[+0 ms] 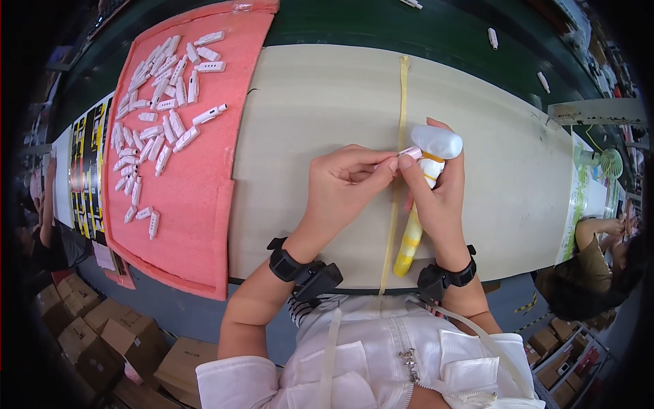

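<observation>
In front of my chest, both hands meet over the mat. My left hand (344,184) is closed, its thumb and forefinger pinching one end of a small pale pinkish-white device (410,152). The thumb of my right hand (436,198) presses on the same piece. My right hand is also closed around a mallet-like tool with a yellow handle (409,240), white and orange wrapping, and a rounded pale-blue head (437,142). Part of the handle is hidden behind my thumb and palm. Many similar small white devices (168,102) lie scattered on a pink foam sheet (197,225) at the left.
A yellow strip (403,95) runs across the beige mat (320,88). Beyond lies a dark green surface (354,27) with a few loose white devices (492,39). Cardboard boxes (133,327) stand at lower left. Another person (593,266) works at the right, near a green fan (610,163).
</observation>
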{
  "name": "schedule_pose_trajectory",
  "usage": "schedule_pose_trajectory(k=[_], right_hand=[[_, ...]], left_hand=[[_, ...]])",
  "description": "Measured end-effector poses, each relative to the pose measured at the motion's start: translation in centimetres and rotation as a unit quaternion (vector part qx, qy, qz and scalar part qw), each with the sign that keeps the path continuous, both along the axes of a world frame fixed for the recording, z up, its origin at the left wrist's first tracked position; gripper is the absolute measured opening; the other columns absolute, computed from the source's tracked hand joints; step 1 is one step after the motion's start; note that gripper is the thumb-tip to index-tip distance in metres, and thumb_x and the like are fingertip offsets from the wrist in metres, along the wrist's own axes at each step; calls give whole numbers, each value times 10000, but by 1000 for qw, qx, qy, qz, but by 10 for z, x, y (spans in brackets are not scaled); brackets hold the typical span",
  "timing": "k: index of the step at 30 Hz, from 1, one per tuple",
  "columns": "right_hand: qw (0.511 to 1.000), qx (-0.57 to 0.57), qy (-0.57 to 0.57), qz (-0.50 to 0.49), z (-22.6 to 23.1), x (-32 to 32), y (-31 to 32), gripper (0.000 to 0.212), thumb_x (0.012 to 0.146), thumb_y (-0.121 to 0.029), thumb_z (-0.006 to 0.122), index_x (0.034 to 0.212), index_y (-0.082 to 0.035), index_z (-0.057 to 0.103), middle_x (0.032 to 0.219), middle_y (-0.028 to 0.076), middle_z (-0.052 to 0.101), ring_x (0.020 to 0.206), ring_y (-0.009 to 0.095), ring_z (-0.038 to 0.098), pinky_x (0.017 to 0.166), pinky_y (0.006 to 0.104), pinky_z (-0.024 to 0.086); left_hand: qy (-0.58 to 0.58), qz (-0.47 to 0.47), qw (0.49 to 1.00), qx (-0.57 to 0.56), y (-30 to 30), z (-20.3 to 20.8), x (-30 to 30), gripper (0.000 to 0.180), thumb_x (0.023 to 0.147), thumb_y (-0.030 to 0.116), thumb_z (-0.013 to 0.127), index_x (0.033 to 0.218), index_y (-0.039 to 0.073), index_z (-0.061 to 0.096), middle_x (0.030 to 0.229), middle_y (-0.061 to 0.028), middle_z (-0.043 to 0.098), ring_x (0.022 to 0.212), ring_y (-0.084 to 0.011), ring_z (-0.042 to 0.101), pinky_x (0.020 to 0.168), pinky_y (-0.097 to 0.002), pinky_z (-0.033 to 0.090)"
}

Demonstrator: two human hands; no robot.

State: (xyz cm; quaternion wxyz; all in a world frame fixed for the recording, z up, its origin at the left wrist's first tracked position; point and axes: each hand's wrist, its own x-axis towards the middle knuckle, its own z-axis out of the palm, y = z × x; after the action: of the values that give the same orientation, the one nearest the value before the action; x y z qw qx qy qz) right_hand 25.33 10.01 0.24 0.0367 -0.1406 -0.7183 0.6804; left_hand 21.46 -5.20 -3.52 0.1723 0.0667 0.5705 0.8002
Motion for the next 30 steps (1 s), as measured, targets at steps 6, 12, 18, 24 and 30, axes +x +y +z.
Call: schedule_pose_trajectory(k=[6, 12, 18, 24, 30], right_hand=[[1000, 18, 8, -7, -10, 0, 3, 571, 990, -198, 700, 1461, -57, 408, 1020, 41, 618, 663, 51, 563, 489, 203, 443], [1000, -21, -11, 7, -7, -1, 5, 570, 995, -195, 693, 1463, -58, 397, 1000, 36, 627, 642, 50, 545, 499, 209, 447], [999, -14, -34, 11, -13, -3, 7, 545, 1001, -156, 666, 1458, -62, 384, 995, 31, 632, 655, 52, 542, 512, 211, 446], [999, 2, -26, 26, -13, -4, 11, 516, 997, -122, 648, 1441, -67, 392, 989, 29, 634, 674, 59, 549, 529, 222, 452], [999, 20, -24, 35, -16, -3, 10, 518, 992, -114, 642, 1442, -83, 388, 945, 25, 641, 669, 72, 565, 550, 240, 472]], left_hand=[[70, -20, 996, -57, -3, 5, 0, 201, 936, 19, 735, 1128, -40, 747, 1013, -110, 734, 945, -169, 736, 773, -249, 611], [23, 216, 973, -73, -57, 12, -56, 251, 1034, 201, 633, 1171, -2, 688, 1107, -116, 693, 955, -207, 722, 819, -341, 607], [9, 439, 896, 69, -105, 21, -112, 376, 1071, 221, 538, 1372, -1, 507, 1266, -161, 639, 993, -236, 700, 826, -329, 587], [132, 155, 965, -168, -27, 28, -187, 431, 1041, 201, 587, 1444, 65, 516, 1051, -124, 690, 820, -171, 691, 713, -317, 581], [333, 27, 813, -478, 87, -1, -297, 478, 957, 233, 650, 1418, 161, 542, 1134, -228, 709, 1081, -401, 682, 968, -453, 543]])
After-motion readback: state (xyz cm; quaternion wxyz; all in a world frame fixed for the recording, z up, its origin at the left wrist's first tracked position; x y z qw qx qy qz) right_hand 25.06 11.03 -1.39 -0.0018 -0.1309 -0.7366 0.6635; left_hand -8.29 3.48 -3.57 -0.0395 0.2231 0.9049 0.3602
